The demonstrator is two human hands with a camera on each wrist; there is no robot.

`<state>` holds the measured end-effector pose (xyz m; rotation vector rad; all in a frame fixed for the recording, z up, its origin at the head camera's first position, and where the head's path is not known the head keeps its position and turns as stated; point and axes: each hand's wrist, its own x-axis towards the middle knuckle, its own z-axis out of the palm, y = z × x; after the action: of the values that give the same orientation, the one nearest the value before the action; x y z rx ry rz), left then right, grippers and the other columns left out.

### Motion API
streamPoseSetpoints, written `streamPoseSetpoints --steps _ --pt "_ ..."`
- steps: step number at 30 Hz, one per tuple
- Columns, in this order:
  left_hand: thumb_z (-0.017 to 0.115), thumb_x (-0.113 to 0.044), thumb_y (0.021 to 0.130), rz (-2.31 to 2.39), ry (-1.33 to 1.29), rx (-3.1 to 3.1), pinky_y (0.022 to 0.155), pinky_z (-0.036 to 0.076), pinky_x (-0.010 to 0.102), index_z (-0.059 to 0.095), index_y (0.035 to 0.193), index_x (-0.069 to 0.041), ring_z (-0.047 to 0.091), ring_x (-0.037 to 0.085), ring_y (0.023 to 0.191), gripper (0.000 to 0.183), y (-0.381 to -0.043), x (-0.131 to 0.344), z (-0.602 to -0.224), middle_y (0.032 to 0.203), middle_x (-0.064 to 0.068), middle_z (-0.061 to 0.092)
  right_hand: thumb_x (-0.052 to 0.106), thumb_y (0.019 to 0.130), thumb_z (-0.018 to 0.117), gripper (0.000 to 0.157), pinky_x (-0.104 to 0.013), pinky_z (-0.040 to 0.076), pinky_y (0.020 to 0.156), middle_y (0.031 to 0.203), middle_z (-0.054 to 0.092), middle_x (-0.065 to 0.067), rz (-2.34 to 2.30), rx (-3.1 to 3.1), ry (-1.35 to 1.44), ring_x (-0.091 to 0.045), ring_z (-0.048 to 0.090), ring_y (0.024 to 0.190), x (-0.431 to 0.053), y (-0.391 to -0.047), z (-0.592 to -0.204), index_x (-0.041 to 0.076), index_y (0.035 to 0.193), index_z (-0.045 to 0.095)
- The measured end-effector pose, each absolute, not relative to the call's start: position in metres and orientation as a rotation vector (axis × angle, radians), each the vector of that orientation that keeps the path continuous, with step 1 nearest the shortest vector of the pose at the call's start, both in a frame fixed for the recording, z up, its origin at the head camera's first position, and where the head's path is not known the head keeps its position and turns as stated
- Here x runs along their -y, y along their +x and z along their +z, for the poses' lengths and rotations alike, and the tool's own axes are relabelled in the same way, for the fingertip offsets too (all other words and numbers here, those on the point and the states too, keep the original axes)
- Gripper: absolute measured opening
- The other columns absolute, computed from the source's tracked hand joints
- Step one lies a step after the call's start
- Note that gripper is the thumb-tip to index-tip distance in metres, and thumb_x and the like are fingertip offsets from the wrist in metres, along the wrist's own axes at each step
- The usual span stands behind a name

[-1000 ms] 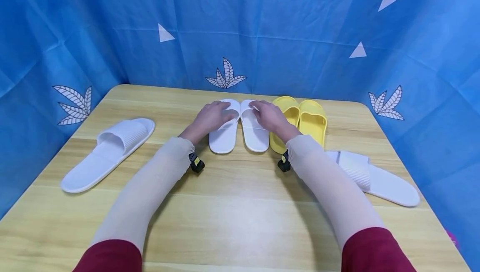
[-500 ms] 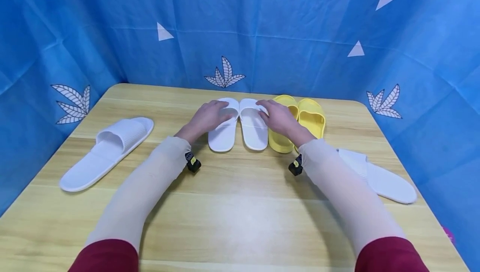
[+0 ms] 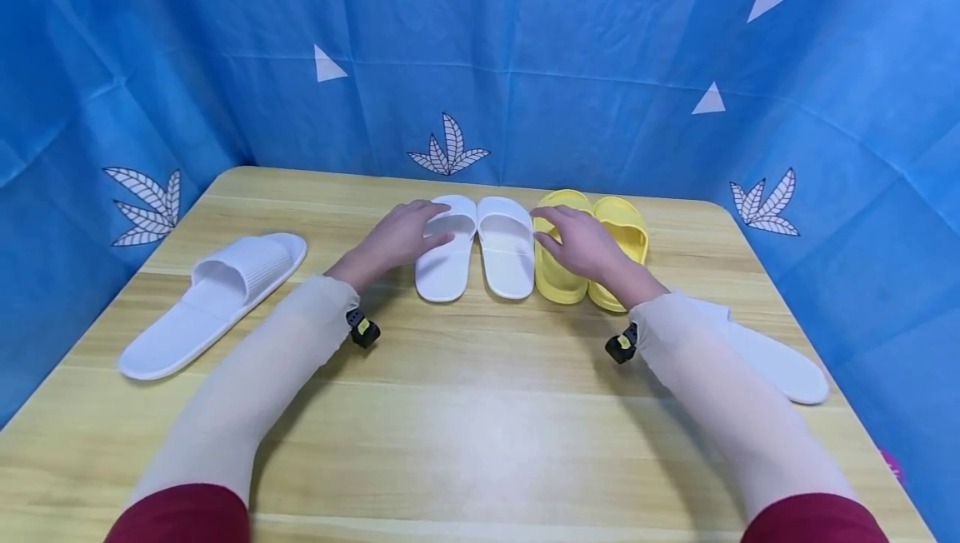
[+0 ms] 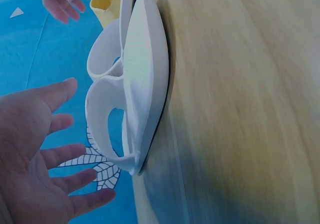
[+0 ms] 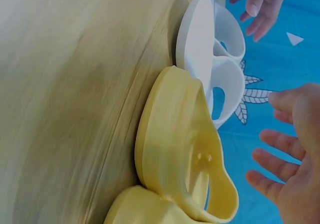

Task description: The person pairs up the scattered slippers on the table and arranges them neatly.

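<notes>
Two white slide slippers stand side by side at the back of the table, the left white slipper (image 3: 444,270) and the right white slipper (image 3: 507,264), toes toward the curtain. My left hand (image 3: 401,235) hovers beside the left one with fingers spread and nothing held; the left wrist view shows a gap between fingertips and strap. Over the yellow slippers (image 3: 558,281) is my right hand (image 3: 581,241), its fingers loosely spread, apart from the yellow strap (image 5: 220,184) in the right wrist view. My forearm partly covers the right yellow slipper.
A ribbed white slipper (image 3: 213,306) lies slanted at the table's left. Another white slipper (image 3: 780,360) lies at the right, partly hidden under my right sleeve. Behind the wooden table (image 3: 480,410) hangs a blue curtain (image 3: 585,52).
Both hands have drawn away from the white pair, the left hand leftward and the right hand rightward over the yellow slippers. The slippers stay in place.
</notes>
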<state>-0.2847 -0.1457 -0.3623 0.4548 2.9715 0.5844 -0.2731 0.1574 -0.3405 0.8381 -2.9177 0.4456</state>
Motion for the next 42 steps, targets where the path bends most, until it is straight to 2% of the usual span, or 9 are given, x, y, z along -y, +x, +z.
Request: streamPoseSetpoints --steps 10,16,21,25,30,36,42 --pt "0.062 -0.043 0.095 0.529 0.615 -2.987 0.114 0.025 0.053 0.047 0.146 -0.013 0.035 0.038 0.137 0.06 -0.269 0.166 -0.359 0.149 0.017 0.041 0.029 0.099 0.059 0.045 -0.051 0.039 0.105 0.136 0.055 -0.016 0.439 2.896 0.886 -0.035 0.048 0.128 -0.182 -0.253 -0.335 0.01 0.139 0.053" --pt "0.062 -0.043 0.095 0.487 0.716 -2.994 0.113 0.026 0.053 0.049 0.144 -0.012 0.038 0.039 0.134 0.06 -0.26 0.181 -0.358 0.145 0.018 0.045 0.026 0.098 0.062 0.041 -0.052 0.045 0.096 0.132 0.057 -0.013 0.429 2.842 0.917 -0.035 0.055 0.118 -0.2 -0.241 -0.332 0.011 0.135 0.056" --pt "0.062 -0.042 0.096 0.483 0.797 -2.99 0.113 0.024 0.054 0.049 0.144 -0.009 0.037 0.04 0.134 0.059 -0.251 0.195 -0.356 0.145 0.019 0.046 0.024 0.096 0.064 0.042 -0.051 0.046 0.094 0.123 0.062 -0.014 0.397 2.809 0.936 -0.034 0.059 0.111 -0.216 -0.235 -0.333 0.009 0.134 0.057" --pt "0.062 -0.041 0.096 0.495 0.796 -2.984 0.113 0.023 0.056 0.049 0.144 -0.01 0.035 0.041 0.136 0.059 -0.245 0.205 -0.357 0.146 0.019 0.044 0.024 0.096 0.064 0.041 -0.053 0.044 0.098 0.123 0.062 -0.016 0.385 2.798 0.957 -0.037 0.057 0.114 -0.227 -0.228 -0.336 0.006 0.133 0.058" --pt "0.061 -0.041 0.096 0.495 0.764 -2.979 0.113 0.022 0.058 0.047 0.146 -0.012 0.032 0.041 0.137 0.059 -0.238 0.216 -0.357 0.148 0.019 0.042 0.024 0.098 0.061 0.041 -0.056 0.04 0.101 0.13 0.058 -0.019 0.397 2.816 0.954 -0.039 0.052 0.121 -0.24 -0.221 -0.338 0.005 0.134 0.057" --pt "0.061 -0.04 0.096 0.482 0.796 -2.999 0.112 0.024 0.056 0.049 0.144 -0.012 0.036 0.041 0.136 0.057 -0.232 0.229 -0.356 0.146 0.018 0.045 0.024 0.097 0.062 0.042 -0.057 0.04 0.1 0.13 0.059 -0.02 0.379 2.829 0.905 -0.042 0.053 0.119 -0.254 -0.212 -0.343 0.005 0.134 0.056" --pt "0.062 -0.038 0.096 0.469 0.77 -3.031 0.112 0.025 0.056 0.05 0.144 -0.013 0.037 0.039 0.135 0.055 -0.226 0.243 -0.354 0.144 0.016 0.048 0.031 0.097 0.063 0.048 -0.057 0.038 0.102 0.131 0.058 -0.019 0.386 2.881 0.862 -0.041 0.051 0.123 -0.272 -0.202 -0.346 0.007 0.138 0.054"
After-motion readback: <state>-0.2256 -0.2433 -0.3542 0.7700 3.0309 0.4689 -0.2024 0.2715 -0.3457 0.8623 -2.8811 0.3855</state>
